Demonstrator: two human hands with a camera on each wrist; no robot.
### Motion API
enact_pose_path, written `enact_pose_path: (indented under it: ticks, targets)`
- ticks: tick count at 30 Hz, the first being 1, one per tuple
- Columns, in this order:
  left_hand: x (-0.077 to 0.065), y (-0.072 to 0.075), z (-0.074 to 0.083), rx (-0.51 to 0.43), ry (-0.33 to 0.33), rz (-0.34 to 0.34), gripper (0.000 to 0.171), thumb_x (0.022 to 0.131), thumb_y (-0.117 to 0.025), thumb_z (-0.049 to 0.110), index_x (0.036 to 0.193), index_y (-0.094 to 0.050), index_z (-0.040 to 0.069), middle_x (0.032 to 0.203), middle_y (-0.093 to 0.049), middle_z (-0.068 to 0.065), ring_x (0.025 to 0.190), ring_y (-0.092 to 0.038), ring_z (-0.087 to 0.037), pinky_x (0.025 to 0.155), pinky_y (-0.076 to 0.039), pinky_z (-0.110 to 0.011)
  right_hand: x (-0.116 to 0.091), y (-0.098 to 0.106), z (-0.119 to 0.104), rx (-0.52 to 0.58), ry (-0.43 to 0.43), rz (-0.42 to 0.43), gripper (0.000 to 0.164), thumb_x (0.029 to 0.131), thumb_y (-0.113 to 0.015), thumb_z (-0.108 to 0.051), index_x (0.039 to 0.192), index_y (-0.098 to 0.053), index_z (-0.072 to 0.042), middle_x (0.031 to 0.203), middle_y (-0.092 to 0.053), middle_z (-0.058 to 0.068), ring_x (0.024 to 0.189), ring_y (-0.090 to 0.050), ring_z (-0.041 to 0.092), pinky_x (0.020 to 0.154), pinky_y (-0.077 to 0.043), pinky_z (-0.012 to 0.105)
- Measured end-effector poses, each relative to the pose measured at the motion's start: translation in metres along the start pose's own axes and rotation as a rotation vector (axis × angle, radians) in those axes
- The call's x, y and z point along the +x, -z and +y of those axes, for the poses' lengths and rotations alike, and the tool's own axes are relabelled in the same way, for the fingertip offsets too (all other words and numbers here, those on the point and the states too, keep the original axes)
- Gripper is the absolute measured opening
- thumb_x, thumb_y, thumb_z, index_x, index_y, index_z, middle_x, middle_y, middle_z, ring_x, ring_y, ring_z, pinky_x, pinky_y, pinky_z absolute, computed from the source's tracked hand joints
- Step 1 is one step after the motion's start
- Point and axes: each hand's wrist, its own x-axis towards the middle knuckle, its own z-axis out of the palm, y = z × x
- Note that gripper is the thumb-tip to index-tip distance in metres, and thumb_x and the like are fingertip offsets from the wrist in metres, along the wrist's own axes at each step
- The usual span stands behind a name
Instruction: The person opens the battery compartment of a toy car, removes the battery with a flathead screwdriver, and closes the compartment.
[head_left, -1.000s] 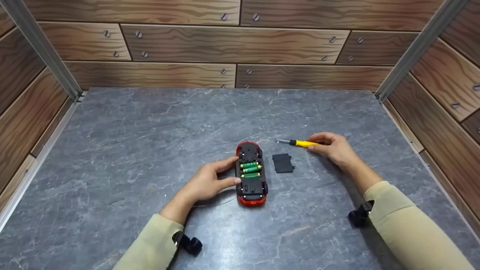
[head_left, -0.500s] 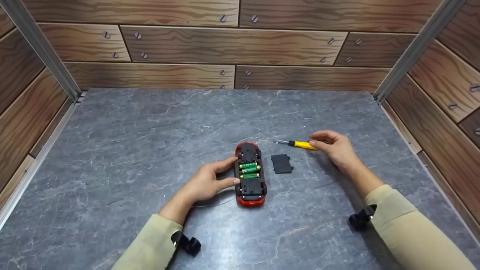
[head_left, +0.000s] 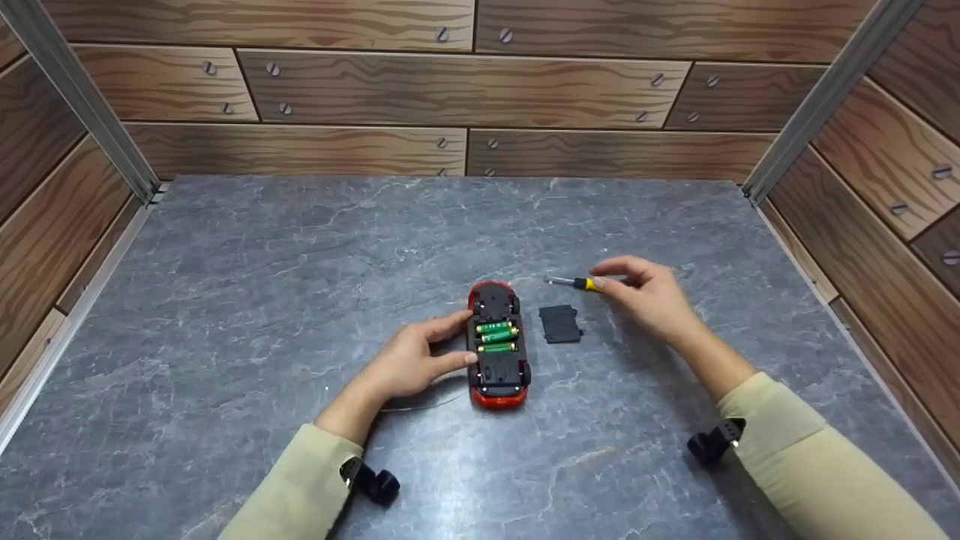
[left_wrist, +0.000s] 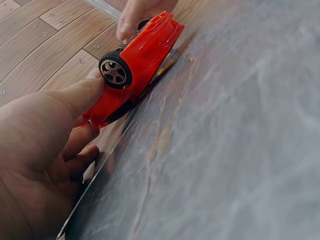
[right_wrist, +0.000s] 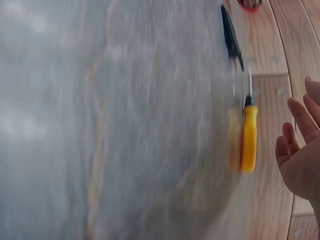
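Observation:
A red toy car (head_left: 501,369) lies upside down, its black underside facing up. Three green batteries (head_left: 496,333) sit in its open battery bay. My left hand (head_left: 412,362) holds the car along its left side; in the left wrist view the thumb touches the body by a wheel (left_wrist: 115,71). To the right lies the black battery cover (head_left: 561,324). Beyond it, a yellow-handled screwdriver (right_wrist: 248,140) rests on the table. My right hand (head_left: 646,296) hovers over its handle, hiding most of it in the head view; the right wrist view shows the fingers apart from it.
The grey marbled tabletop (head_left: 300,255) carries all of this. Wood-patterned walls (head_left: 465,86) enclose its back and sides, with metal posts (head_left: 97,97) at the rear corners. A small camera is strapped to each sleeve (head_left: 300,480).
My right hand has moved left, from the end of the screwdriver handle to over it, covering more of the yellow. The left hand, toy car and battery cover have stayed put.

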Motion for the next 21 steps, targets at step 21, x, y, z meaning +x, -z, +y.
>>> enact_pose_path:
  ticks: [21]
  targets:
    - [-0.02, 0.011, 0.041, 0.445, -0.177, -0.018, 0.078, 0.099, -0.07, 0.056, 0.162, -0.046, 0.015, 0.162, -0.047, -0.01, 0.151, -0.039, -0.043, 0.126, -0.023, -0.06, -0.006, -0.06, -0.04, -0.514, 0.379, -0.422, 0.063, 0.11, -0.053, -0.048, 0.164, -0.043, -0.018, 0.171, -0.034, 0.007, 0.158, -0.028, 0.038, 0.124, -0.024, 0.066]
